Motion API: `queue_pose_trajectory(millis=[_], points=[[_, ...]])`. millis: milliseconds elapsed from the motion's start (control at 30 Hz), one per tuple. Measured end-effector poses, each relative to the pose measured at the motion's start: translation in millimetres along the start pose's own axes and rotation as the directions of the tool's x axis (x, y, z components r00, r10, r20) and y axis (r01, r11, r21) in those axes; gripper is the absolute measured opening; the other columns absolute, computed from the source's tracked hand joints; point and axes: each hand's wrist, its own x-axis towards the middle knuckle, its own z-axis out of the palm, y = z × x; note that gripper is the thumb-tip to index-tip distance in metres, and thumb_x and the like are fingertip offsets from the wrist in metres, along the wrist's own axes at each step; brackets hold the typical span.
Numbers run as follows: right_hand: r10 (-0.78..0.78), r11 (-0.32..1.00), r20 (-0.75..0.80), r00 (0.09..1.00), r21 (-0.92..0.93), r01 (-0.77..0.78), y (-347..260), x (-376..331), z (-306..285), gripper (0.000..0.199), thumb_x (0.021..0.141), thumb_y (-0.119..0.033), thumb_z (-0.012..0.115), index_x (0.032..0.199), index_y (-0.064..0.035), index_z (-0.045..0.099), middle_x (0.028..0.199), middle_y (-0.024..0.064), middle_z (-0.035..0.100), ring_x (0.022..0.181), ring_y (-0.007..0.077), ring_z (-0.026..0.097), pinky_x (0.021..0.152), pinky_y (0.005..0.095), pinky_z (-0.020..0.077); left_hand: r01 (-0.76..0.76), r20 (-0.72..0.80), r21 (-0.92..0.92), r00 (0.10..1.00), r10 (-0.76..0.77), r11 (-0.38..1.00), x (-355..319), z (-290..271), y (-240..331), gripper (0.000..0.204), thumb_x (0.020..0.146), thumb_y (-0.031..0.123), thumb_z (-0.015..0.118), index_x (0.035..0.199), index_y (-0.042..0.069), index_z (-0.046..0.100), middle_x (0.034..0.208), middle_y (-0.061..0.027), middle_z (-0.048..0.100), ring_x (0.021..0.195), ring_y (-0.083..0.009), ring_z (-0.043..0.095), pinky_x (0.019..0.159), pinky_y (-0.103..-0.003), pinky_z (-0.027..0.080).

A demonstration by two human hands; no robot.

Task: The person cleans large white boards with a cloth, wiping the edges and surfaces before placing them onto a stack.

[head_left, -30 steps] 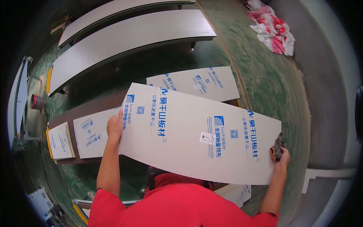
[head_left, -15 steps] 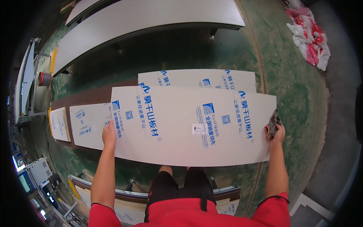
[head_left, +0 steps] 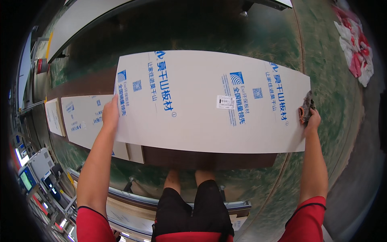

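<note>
I hold a large white board (head_left: 201, 101) with blue print and a small white label flat in front of me, over the green floor. My left hand (head_left: 110, 114) grips its left short edge. On the right short edge, my right hand (head_left: 311, 119) grips through a dark rag (head_left: 306, 108). Below the board lies a dark brown panel (head_left: 209, 160), showing along the near edge, just ahead of my feet.
More white printed boards (head_left: 82, 121) lie on the floor to the left. Long grey-white panels (head_left: 80, 24) stretch across the back left. A red and white heap of cloth (head_left: 356, 44) sits at the far right. A metal rail (head_left: 169, 201) and machines with screens (head_left: 28, 177) are near left.
The board has come down and closer, now covering the stack that showed behind it. My view tilted downward, so my legs and feet show. Both hands keep their grips.
</note>
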Motion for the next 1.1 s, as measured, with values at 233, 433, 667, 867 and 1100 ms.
queue_pose_trajectory(millis=[233, 433, 667, 867, 1100], points=[[0.017, 1.000, 0.176, 0.984, -0.019, -0.014, 19.8, 696.4, 182.0, 0.032, 0.092, -0.014, 0.049, 0.119, 0.0011, 0.060, 0.111, 0.0075, 0.064, 0.095, 0.0190, 0.061, 0.083, 0.0310, 0.0468, 0.139, -0.079, -0.020, 0.987, -0.140, 0.990, 193.8, 546.6, 313.0, 0.056, 0.095, 0.047, 0.043, 0.101, -0.002, 0.069, 0.095, -0.0137, 0.070, 0.089, -0.0243, 0.065, 0.083, -0.034, 0.045], [0.061, 0.991, 0.301, 0.952, -0.135, -0.020, 41.8, 1344.3, 364.5, 0.029, 0.092, -0.013, 0.049, 0.115, 0.0005, 0.062, 0.106, 0.0061, 0.065, 0.092, 0.0189, 0.062, 0.081, 0.0299, 0.0471, 0.246, -0.152, 0.020, 0.959, -0.241, 0.969, 389.5, 1077.2, 567.1, 0.055, 0.095, 0.046, 0.043, 0.101, -0.003, 0.069, 0.094, -0.0134, 0.070, 0.087, -0.0239, 0.065, 0.082, -0.033, 0.045], [-0.177, 0.672, 0.450, 0.875, -0.594, 0.442, 82.6, 2099.9, 581.2, 0.031, 0.092, -0.012, 0.047, 0.115, 0.0037, 0.059, 0.113, 0.0127, 0.062, 0.100, 0.0268, 0.059, 0.086, 0.0373, 0.0463, 0.341, -0.238, 0.547, 0.939, -0.249, 0.764, 618.0, 1692.0, 890.7, 0.067, 0.094, 0.054, 0.042, 0.122, -0.005, 0.055, 0.126, -0.0245, 0.051, 0.122, -0.0377, 0.045, 0.101, -0.042, 0.036], [-0.206, 0.182, 0.616, 0.760, -0.739, 0.648, 121.6, 2687.6, 732.3, 0.039, 0.093, -0.015, 0.044, 0.125, 0.0047, 0.053, 0.128, 0.0194, 0.052, 0.119, 0.0369, 0.047, 0.099, 0.0426, 0.0385, 0.387, -0.268, 0.562, 0.921, -0.281, 0.731, 785.7, 2202.7, 1161.9, 0.085, 0.090, 0.061, 0.046, 0.142, -0.004, 0.030, 0.144, -0.0257, 0.031, 0.134, -0.0415, 0.029, 0.111, -0.045, 0.026], [-0.210, 0.260, 0.749, 0.628, -0.577, 0.774, 161.3, 3252.2, 879.9, 0.031, 0.088, -0.011, 0.047, 0.114, 0.0048, 0.054, 0.114, 0.0195, 0.055, 0.108, 0.0394, 0.049, 0.094, 0.0449, 0.0394, 0.282, -0.212, 0.607, 0.958, -0.191, 0.743, 915.9, 2705.1, 1372.7, 0.075, 0.091, 0.048, 0.054, 0.138, -0.006, 0.033, 0.135, -0.0293, 0.038, 0.125, -0.0447, 0.039, 0.106, -0.047, 0.032]])
